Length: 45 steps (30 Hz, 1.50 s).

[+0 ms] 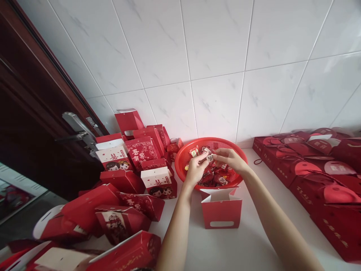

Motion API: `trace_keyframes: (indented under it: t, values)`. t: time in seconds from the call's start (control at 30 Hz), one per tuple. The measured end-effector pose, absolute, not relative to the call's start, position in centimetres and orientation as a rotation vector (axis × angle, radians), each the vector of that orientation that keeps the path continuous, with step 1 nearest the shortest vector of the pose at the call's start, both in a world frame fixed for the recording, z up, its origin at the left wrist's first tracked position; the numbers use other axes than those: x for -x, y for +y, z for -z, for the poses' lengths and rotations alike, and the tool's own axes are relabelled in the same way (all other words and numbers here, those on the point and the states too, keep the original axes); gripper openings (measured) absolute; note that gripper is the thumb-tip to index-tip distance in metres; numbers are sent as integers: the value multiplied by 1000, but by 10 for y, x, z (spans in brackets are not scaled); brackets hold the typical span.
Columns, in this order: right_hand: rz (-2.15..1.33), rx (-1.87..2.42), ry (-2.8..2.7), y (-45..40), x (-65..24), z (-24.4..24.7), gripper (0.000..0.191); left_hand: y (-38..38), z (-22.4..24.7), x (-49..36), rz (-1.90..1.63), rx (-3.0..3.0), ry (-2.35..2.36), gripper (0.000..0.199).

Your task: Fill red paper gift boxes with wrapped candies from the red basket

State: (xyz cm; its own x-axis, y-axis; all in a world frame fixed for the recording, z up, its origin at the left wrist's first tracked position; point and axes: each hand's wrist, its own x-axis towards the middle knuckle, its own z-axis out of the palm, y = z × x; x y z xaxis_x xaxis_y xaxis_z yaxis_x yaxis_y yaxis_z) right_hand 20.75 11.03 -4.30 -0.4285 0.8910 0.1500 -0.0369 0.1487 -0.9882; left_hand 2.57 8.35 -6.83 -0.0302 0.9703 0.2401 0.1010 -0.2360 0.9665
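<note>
Over a red plastic basket (180, 165) of wrapped candies, my left hand (197, 167) and my right hand (229, 159) meet. Between their fingertips is a small wrapped candy (210, 157) with a pale, dark-printed face; both hands pinch it. Below it lie more candies (221, 180) in red, gold and dark wrappers. Just in front of the basket stands a red paper box (221, 214), its top open and an oval cutout low on its front. My forearms pass on either side of this box.
Many red gift boxes (143, 150) crowd the left side, some with white panels and cartoon figures. Rows of dark red boxes (299, 173) with ribbons line the right. A tiled wall (214, 105) rises behind the white tabletop (217, 248). A door handle (79, 130) is at left.
</note>
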Motion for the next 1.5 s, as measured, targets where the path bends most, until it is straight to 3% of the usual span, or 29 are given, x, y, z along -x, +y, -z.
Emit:
trace_keyframes:
  t: [0.13,0.27,0.47,0.87,1.03,1.17,1.4,1.5]
  values:
    - [-1441,839,-1497,109,-203,43,43,83,67,-27,-1465,-1428,1160,38]
    - [-1508,816,-1395,109,-202,44,48,81,65,-26,-1522,-1454,1154,26]
    - [-1541,823,-1437,107,-205,42,46,82,67,-25,-1484,-1460,1141,20]
    - [-1531,792,-1337,110,-200,42,54,79,65,-29,-1471,-1432,1127,39]
    - [-1498,852,-1400,110,-204,41,53,79,65,-28,-1499,-1440,1159,32]
    - [-1348,956,-1491,115,-217,44,46,80,64,-28,-1566,-1384,1236,30]
    - [-1074,1190,-1746,126,-230,56,13,81,64,-28,-1578,-1349,1269,26]
    - [-1032,1156,-1879,126,-225,58,7,82,66,-27,-1566,-1374,1298,25]
